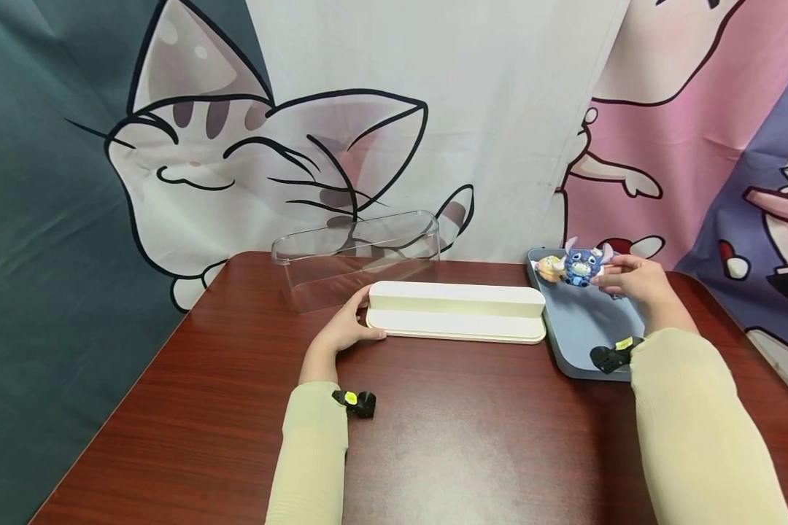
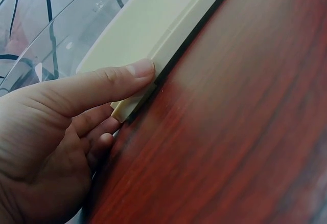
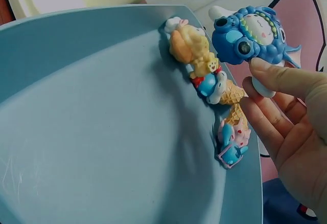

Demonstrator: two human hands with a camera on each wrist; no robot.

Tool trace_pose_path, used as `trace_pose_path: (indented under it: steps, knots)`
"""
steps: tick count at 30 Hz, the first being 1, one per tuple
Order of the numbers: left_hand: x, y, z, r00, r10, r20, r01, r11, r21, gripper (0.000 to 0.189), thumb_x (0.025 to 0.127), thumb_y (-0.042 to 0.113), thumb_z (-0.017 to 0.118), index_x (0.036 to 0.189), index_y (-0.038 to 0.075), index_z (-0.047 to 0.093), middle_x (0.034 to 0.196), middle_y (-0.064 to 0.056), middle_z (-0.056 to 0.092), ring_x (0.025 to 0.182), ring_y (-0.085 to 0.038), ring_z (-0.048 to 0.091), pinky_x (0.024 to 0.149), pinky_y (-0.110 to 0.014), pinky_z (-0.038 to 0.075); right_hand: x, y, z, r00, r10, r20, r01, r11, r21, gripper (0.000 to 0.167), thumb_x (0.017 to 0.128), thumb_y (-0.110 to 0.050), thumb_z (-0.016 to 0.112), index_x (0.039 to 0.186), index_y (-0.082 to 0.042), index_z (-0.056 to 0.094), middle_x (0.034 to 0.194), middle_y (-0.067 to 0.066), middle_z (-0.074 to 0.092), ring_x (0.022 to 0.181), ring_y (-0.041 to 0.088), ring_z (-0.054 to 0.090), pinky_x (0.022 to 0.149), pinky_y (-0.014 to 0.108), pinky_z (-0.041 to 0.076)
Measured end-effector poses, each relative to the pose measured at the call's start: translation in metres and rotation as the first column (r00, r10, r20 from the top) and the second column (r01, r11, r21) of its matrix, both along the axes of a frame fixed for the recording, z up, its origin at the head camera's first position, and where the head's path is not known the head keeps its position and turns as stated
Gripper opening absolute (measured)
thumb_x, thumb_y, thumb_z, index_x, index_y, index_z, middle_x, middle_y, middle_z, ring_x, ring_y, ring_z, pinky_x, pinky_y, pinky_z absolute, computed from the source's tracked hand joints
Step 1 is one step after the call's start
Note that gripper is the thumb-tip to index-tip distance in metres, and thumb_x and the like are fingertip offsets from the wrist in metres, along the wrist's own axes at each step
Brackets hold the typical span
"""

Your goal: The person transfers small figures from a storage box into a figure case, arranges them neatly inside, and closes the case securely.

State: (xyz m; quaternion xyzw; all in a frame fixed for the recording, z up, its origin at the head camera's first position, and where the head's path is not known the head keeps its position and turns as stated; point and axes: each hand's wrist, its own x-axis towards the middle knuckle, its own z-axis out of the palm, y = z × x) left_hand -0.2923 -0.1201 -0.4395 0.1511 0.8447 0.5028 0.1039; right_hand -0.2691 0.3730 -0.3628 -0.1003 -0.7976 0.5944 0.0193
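My left hand [image 1: 343, 329] holds the left end of a cream stepped display base [image 1: 456, 326] on the table. In the left wrist view its thumb [image 2: 140, 69] lies along the front edge, with the other fingers round the end. Above the far part of a blue-grey tray [image 1: 581, 328], my right hand [image 1: 638, 283] pinches a small blue figurine [image 1: 579, 267] with big ears. The right wrist view shows this figurine tipped sideways between thumb and fingers. Below it, a yellow figurine [image 3: 190, 45], a blue-and-white one on a cone [image 3: 208, 85] and a pink-and-blue one [image 3: 233, 141] lie along the tray's edge.
Behind the base's left end stands a clear plastic cover [image 1: 354, 251]. A cloth backdrop [image 1: 499, 87] with cartoon animals hangs at the table's far edge. The tray sits right beside the base's right end on the brown wooden table [image 1: 446, 430].
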Motion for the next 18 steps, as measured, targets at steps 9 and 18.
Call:
trace_pose_path:
  steps: [9,18]
  knots:
    - [0.000,0.000,0.000,1.000,0.006,0.010,-0.006,1.000,0.000,0.099,0.069,0.012,0.082,0.147,0.018,0.021,0.140,-0.011,0.036,0.126,-0.026,0.034,0.103,-0.043,0.030,0.000,-0.007,0.006,0.999,-0.014,-0.032,0.012,0.998,-0.069,0.042,0.073,0.003,0.075,0.104,0.000,0.046,0.071,-0.012,0.061,0.065,0.001,0.061,0.061,0.021,0.053]
    - [-0.001,0.000,-0.002,1.000,-0.008,0.000,0.008,1.000,0.026,0.098,0.069,0.010,0.082,0.147,0.017,0.022,0.137,-0.011,0.038,0.122,-0.026,0.038,0.100,-0.042,0.033,0.002,-0.017,0.008,0.991,-0.026,-0.133,0.012,0.994,-0.105,0.035,0.072,0.001,0.077,0.095,-0.012,0.056,0.075,-0.009,0.059,0.065,0.003,0.062,0.060,0.020,0.052]
